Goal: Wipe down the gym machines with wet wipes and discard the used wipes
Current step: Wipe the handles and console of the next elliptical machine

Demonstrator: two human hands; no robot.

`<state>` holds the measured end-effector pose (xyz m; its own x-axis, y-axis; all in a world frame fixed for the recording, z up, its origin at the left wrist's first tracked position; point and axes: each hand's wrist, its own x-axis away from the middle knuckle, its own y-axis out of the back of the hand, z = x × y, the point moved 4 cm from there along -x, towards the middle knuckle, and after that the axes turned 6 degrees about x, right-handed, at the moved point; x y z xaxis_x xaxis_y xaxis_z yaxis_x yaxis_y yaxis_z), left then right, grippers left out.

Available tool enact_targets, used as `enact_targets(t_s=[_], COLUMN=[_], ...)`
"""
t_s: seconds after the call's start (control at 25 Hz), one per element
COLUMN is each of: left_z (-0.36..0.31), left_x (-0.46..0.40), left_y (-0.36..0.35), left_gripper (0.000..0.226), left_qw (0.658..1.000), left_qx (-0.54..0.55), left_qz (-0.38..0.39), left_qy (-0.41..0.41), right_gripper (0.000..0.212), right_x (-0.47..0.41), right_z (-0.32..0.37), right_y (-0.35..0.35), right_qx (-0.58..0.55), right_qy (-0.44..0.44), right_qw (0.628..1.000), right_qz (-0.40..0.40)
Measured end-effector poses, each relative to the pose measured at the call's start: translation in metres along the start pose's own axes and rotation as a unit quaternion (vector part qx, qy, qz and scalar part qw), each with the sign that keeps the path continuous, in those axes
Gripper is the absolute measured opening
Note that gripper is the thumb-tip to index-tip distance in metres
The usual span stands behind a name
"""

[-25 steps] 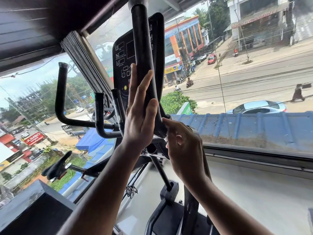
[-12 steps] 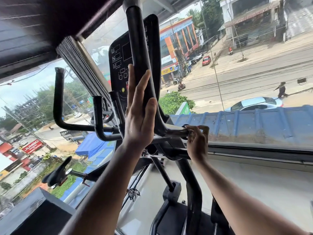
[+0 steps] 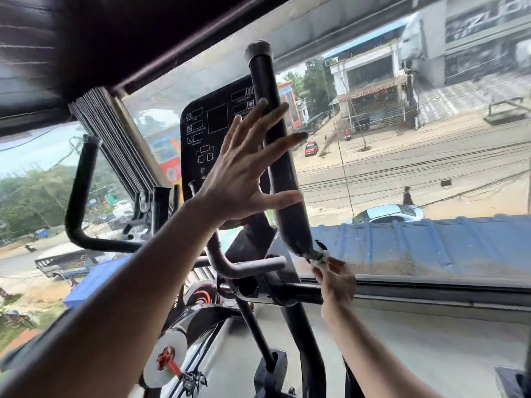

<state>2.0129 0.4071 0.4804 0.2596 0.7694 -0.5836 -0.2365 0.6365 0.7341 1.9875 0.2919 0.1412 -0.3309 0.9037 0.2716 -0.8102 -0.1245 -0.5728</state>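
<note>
Head view, gym machine by a window over a street

Left hand: raised at centre frame, fingers straight and spread, gripping nothing. Palm faces the upright black handlebar; thumb and index tips lie across the bar, but contact versus just in front cannot be told from this angle

Right hand: at 4 o'clock of the left hand, lower, near the window sill. Fingertips curled, pinching a small crumpled white wipe

Wipe: pressed against the lower end of the handlebar where the bar bends, at 5 o'clock of the bar's foam grip. Soiled grey patches visible on the wipe; exact extent blurred

Console panel: black, white outlined markings, at 9 o'clock of the handlebar, partly behind the left hand

Second handlebar: black, L-shaped, upright end capped, at 9 o'clock of the console, well apart from both hands

Short curved grip bar: below the left wrist, at 9 o'clock of the right hand, untouched

Flywheel housing with red centre piece: at 6 o'clock, between the forearms

Outside, at 3 o'clock of the handlebar: blue corrugated roof, parked pale car
</note>
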Motion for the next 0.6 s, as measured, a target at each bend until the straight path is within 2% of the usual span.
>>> enact_targets(t_s=[0.12, 0.32, 0.44, 0.6], left_z=[0.006, 0.001, -0.003, -0.002], left_x=[-0.014, -0.008, -0.003, -0.004], left_y=[-0.013, -0.028, -0.031, -0.031], left_gripper=[0.082, 0.068, 0.062, 0.059], left_qw=[0.997, 0.971, 0.957, 0.949], left_qx=[0.057, 0.205, 0.248, 0.272], left_qz=[-0.044, -0.121, -0.146, -0.158], left_qy=[-0.027, -0.028, -0.030, -0.033], right_gripper=[0.014, 0.017, 0.026, 0.029], right_x=[-0.003, -0.003, 0.009, 0.032], right_z=[-0.003, 0.000, 0.002, 0.007], right_y=[-0.001, -0.005, -0.011, -0.026], right_qx=[0.004, 0.017, -0.032, -0.116], right_qy=[0.016, 0.011, -0.026, -0.063], right_qw=[1.000, 0.999, 0.999, 0.991], right_qz=[-0.004, -0.039, -0.029, -0.019])
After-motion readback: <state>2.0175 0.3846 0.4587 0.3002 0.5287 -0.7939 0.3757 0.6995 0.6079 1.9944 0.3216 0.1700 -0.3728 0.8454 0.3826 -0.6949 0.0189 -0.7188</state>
